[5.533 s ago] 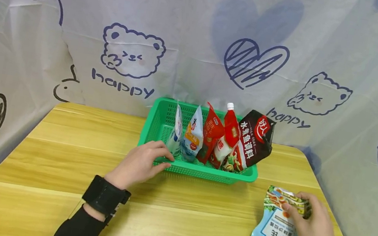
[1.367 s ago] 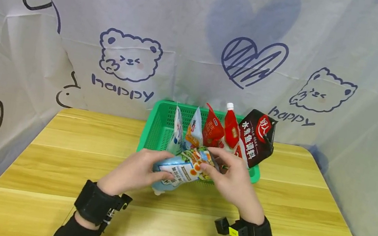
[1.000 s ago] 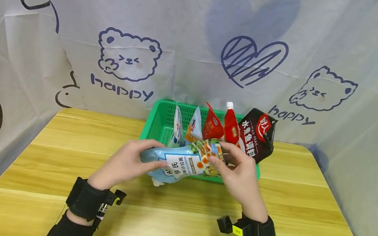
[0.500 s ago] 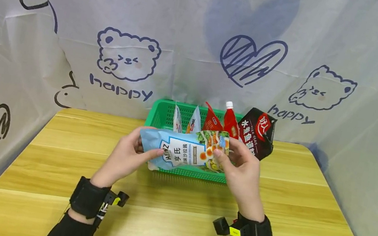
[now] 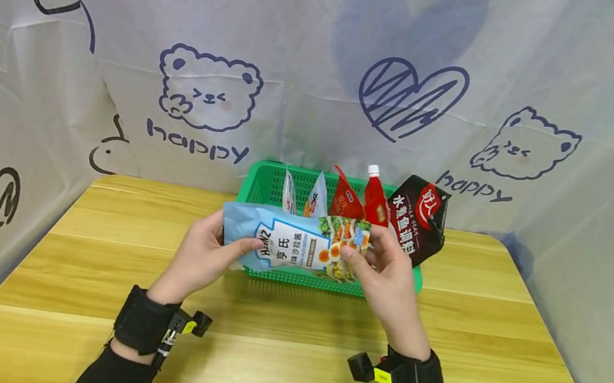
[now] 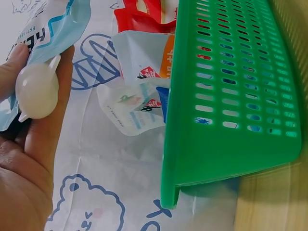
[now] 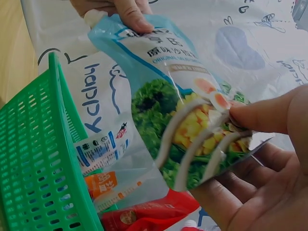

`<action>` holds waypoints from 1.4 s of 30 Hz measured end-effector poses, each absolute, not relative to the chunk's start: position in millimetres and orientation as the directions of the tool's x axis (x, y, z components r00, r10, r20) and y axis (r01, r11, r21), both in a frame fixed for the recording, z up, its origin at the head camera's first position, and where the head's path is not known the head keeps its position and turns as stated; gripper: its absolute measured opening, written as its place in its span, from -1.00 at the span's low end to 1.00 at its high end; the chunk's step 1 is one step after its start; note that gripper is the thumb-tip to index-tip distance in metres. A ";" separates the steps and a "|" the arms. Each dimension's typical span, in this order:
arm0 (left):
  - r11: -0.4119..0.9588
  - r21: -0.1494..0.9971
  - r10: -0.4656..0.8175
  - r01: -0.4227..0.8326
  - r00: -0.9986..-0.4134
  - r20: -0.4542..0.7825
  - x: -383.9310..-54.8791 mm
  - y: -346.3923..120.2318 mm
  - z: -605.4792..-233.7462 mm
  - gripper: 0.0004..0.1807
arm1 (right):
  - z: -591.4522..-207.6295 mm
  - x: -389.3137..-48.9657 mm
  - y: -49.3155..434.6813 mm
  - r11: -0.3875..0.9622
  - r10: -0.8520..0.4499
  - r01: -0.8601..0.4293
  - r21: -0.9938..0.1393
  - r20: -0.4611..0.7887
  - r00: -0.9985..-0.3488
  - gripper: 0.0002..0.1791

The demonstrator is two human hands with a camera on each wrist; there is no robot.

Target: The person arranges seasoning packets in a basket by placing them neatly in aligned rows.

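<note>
A light blue Heinz salad dressing pouch [image 5: 293, 242] lies sideways between both hands, above the near rim of a green basket [image 5: 299, 281]. My left hand [image 5: 201, 255] grips its spout end, thumb on the front face. A white cap [image 6: 37, 91] sticks out beside that hand in the left wrist view. My right hand [image 5: 391, 283] pinches the other end, where eggs and vegetables are printed, thumb in front and fingers behind. The pouch's printed front [image 7: 187, 110] shows plainly in the right wrist view. Its back is hidden.
In the basket stand a white packet [image 5: 289, 194], a blue-white packet [image 5: 317, 198], a red packet [image 5: 346, 199], a red pouch with white cap [image 5: 377, 203] and a black seasoning bag [image 5: 419, 215]. A drawn-on cloth [image 5: 318, 34] hangs behind the wooden table [image 5: 282, 360].
The pouch has gone from the table's right side to above the basket's front, and my left hand has taken its spout end. Lately it has turned nearly level, front facing me.
</note>
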State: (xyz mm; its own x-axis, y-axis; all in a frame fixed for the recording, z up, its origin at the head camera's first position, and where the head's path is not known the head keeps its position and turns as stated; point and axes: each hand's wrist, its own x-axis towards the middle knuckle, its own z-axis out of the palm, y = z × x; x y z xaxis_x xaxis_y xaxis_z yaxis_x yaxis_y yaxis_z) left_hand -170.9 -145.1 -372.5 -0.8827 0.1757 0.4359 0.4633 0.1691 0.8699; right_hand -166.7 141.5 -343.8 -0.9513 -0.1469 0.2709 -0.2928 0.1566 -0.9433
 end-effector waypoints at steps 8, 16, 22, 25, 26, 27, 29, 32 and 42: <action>0.198 0.833 0.181 0.516 -0.855 0.486 -169.3 -144.0 -370.2 -0.65 | -344.8 -168.2 143.0 0.224 -0.176 -0.334 -0.915 0.299 -0.938 -0.49; 0.294 0.733 0.282 0.614 -0.788 0.547 -167.4 -141.2 -369.3 -0.67 | -346.5 -168.2 145.1 0.283 -0.247 -0.466 -0.838 0.405 -0.880 -0.48; 0.362 0.656 0.374 0.662 -0.748 0.548 -165.8 -138.4 -367.3 -0.70 | -344.2 -165.2 145.1 0.421 -0.417 -0.533 -0.734 0.365 -0.832 -0.53; 0.382 0.646 0.393 0.661 -0.749 0.534 -164.9 -137.6 -366.1 -0.75 | -344.6 -164.5 142.7 0.455 -0.499 -0.565 -0.688 0.328 -0.802 -0.54; 0.387 0.643 0.398 0.661 -0.748 0.531 -164.6 -137.5 -365.8 -0.77 | -345.5 -164.7 141.8 0.464 -0.517 -0.573 -0.675 0.319 -0.794 -0.55; 0.388 0.641 0.403 0.662 -0.748 0.528 -164.4 -137.4 -365.3 -0.78 | -346.4 -164.9 140.9 0.474 -0.529 -0.580 -0.663 0.312 -0.789 -0.56; 0.390 0.638 0.411 0.664 -0.746 0.524 -164.0 -137.3 -364.3 -0.79 | -348.9 -165.6 138.9 0.487 -0.546 -0.591 -0.643 0.305 -0.781 -0.58; 0.387 0.639 0.423 0.665 -0.743 0.518 -163.3 -137.2 -363.0 -0.80 | -351.1 -165.5 136.1 0.497 -0.553 -0.598 -0.629 0.302 -0.777 -0.60; 0.385 0.678 0.373 0.626 -0.778 0.506 -162.2 -138.3 -363.3 -0.76 | -357.1 -168.2 132.9 0.441 -0.548 -0.618 -0.650 0.350 -0.760 -0.74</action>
State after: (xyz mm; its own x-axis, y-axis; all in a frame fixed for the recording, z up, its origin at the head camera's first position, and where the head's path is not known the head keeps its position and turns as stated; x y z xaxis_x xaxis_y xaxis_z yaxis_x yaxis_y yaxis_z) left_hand -162.2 -138.3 -363.3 -0.7777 0.3732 0.5059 0.6259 0.3848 0.6783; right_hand -168.2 132.9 -357.1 -0.7596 -0.5481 0.3502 -0.6182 0.4412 -0.6505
